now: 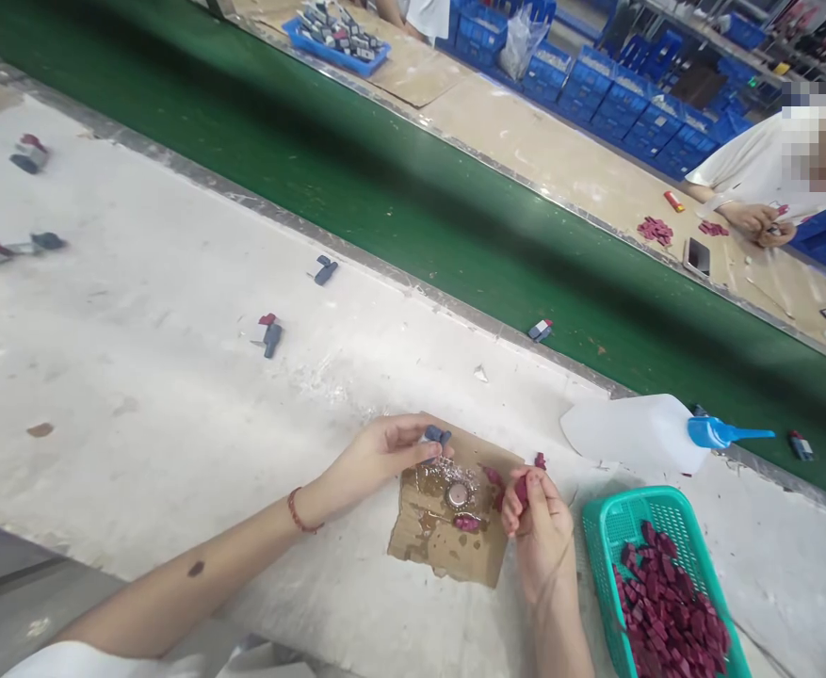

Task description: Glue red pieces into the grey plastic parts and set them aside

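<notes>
My left hand [402, 444] pinches a small blue-grey plastic piece [436, 435] above the left side of a torn cardboard sheet [447, 556]. Over the sheet's right edge, my right hand [541, 518] is closed on a dark red plastic piece [522, 490], partly hidden by the fingers. Between the hands, a small round cap [458, 494] rests on the cardboard amid shiny wet patches. Another dark red piece [466, 523] lies just below the cap. More red bits are close to my right fingertips.
A green basket [596, 556] full of dark red pieces stands at right. Beside it lies a white bottle [624, 431] with a blue nozzle. Blue-grey assemblies [271, 337] are scattered on the table. Beyond runs a green conveyor belt [384, 226]; across it sits a co-worker [752, 188].
</notes>
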A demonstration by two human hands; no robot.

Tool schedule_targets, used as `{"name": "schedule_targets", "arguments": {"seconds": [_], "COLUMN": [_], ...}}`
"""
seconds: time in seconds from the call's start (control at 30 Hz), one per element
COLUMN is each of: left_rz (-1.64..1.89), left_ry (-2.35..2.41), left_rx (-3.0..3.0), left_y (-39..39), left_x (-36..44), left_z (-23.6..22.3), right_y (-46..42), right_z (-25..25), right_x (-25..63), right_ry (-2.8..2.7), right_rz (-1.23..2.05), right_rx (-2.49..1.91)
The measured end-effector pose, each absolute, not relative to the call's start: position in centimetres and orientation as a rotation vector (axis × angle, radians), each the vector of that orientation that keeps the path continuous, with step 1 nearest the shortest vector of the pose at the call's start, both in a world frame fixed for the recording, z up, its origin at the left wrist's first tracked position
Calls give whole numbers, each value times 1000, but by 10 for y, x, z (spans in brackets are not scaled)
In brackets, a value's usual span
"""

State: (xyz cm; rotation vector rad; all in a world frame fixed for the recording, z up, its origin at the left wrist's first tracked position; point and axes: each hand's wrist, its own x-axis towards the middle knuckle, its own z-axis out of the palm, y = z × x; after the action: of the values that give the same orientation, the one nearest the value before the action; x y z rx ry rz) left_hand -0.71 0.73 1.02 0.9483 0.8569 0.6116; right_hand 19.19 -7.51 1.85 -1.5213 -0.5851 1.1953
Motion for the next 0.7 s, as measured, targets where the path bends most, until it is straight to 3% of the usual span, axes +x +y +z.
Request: {"name": "schedule_targets", "arguments": {"seconds": [0.3,0.7], "left_rz": [637,536], "left_ry": [875,830], "left_rx": [857,772], "left_y": [8,7], "left_x": [-10,-11], "left_z": [11,6], "right_y": [-92,-79], "right_z": [19,11], "right_x": [188,186], "right_ry": [-1365,-2147], "right_rz": [776,418], "right_rx": [-1800,-1482]}}
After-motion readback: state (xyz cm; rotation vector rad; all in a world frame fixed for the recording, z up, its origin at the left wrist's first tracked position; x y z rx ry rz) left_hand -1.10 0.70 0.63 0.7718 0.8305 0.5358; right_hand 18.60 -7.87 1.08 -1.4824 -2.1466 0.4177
